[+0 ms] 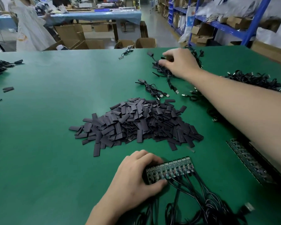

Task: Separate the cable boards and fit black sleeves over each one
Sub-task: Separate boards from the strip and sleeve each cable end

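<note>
A joined strip of cable boards [170,169], black leads trailing, lies near the green table [55,111] edge, pinched by the left hand [136,174]. The right hand [180,62], fingers bent, touches the far cables [161,70]; I cannot tell if it grips them.

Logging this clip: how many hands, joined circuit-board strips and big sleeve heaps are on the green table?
Bare hands: 2 (left hand, right hand)
Dark strips of joined circuit boards: 2 (cabled strip in the left hand, second strip by the right forearm)
Sleeve heaps: 1 (heap of flat black sleeves)
Total: 5
</note>
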### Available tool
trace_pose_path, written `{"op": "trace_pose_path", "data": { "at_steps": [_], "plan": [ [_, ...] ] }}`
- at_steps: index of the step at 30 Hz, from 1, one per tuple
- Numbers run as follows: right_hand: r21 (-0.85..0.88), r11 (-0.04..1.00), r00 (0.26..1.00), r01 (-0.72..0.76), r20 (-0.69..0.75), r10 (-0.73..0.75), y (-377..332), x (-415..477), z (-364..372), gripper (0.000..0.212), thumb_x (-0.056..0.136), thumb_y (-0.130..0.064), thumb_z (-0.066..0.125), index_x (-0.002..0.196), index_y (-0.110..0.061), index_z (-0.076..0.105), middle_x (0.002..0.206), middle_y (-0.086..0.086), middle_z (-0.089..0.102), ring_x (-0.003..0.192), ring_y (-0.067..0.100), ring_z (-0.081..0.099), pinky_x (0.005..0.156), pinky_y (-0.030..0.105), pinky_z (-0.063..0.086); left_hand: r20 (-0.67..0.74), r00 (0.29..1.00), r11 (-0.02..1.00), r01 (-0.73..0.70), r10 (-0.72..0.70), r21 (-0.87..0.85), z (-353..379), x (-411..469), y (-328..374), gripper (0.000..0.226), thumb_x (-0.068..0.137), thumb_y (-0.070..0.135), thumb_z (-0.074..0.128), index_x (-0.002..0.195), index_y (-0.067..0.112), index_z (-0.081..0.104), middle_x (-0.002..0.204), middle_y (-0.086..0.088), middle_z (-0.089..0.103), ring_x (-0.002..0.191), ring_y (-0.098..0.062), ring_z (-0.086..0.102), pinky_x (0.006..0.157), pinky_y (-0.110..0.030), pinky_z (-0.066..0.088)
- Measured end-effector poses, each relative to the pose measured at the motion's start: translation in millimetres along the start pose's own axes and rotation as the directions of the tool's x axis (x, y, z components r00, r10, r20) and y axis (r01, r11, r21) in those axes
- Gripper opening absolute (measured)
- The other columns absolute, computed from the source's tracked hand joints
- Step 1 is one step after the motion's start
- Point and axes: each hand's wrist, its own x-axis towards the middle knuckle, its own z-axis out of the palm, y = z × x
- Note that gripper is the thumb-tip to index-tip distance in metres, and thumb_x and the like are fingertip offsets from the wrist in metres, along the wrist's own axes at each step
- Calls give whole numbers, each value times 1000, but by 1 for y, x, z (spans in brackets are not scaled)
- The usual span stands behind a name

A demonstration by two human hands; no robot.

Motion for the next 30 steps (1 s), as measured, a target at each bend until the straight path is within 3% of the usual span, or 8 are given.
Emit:
{"op": "trace_pose_path", "data": {
  "at_steps": [4, 6, 8, 12, 14, 17, 23, 30],
  "plan": [
    [157, 985, 997, 76, -30, -72, -18, -21, 7, 34, 107, -34, 54, 127, -14, 73, 124, -1, 74, 107, 4, 66, 96, 24, 50, 61, 995, 961, 92, -78, -263, -2, 0, -2, 40, 79, 56, 77, 113, 39, 67, 110, 27, 67, 107, 5, 61, 97, -27, 49],
    [250, 965, 993, 81, 61, -99, -21, -63, 8, 30, 108, -31, 52, 122, -16, 74, 102, -11, 73, 70, -16, 59, 64, 4, 45, 96, 989, 883, 147, -116, -445, -3, 1, -2, 32, 86, 44, 78, 116, 37, 71, 113, 23, 71, 109, 3, 65, 98, -25, 52],
    [336, 941, 980, 34, 171, -96, -19, -115, 7, 28, 106, -34, 52, 119, -24, 75, 95, -17, 72, 61, -16, 59, 52, 1, 39, 132, 982, 787, 189, -137, -587, -5, 1, 0, 27, 92, 31, 75, 119, 34, 73, 115, 14, 74, 107, -6, 70, 97, -26, 54],
    [463, 884, 929, -61, 350, -119, -15, -206, -3, 23, 102, -43, 54, 110, -38, 75, 104, -28, 74, 96, -14, 64, 79, 11, 49, 146, 971, 592, 233, -191, -771, -6, 2, 5, 35, 82, 25, 81, 116, 31, 77, 110, -12, 76, 95, -29, 68, 96, -42, 54],
    [460, 883, 896, -91, 425, -129, -11, -237, -4, 19, 99, -49, 58, 107, -42, 74, 104, -30, 73, 97, -12, 65, 84, 21, 50, 162, 966, 521, 245, -199, -818, -5, 3, 6, 38, 75, 24, 84, 113, 26, 78, 100, -17, 73, 87, -27, 62, 89, -38, 53],
    [467, 876, 903, -120, 417, -99, -2, -263, -3, 7, 93, -45, 72, 98, -43, 75, 95, -29, 73, 92, -8, 67, 77, 10, 47, 183, 969, 422, 238, -168, -875, -5, 1, 8, 39, 70, 26, 87, 106, 18, 79, 88, -8, 72, 78, -18, 65, 77, -24, 53],
    [495, 855, 922, -152, 383, -58, 7, -276, 6, 23, 78, -58, 73, 91, -39, 75, 85, -20, 74, 78, -1, 67, 67, 17, 46, 154, 962, 495, 250, -226, -832, -2, 2, 15, 13, 72, 21, 85, 84, 18, 79, 72, -1, 71, 61, -8, 61, 63, -16, 50],
    [496, 851, 923, -169, 382, -40, 6, -283, 12, 24, 82, -63, 70, 92, -42, 73, 83, -12, 74, 80, 11, 70, 78, 43, 56, 150, 966, 515, 241, -212, -822, 1, 2, 17, 6, 76, 21, 84, 79, 17, 80, 68, 0, 71, 58, -5, 61, 58, -13, 46]
  ]
}}
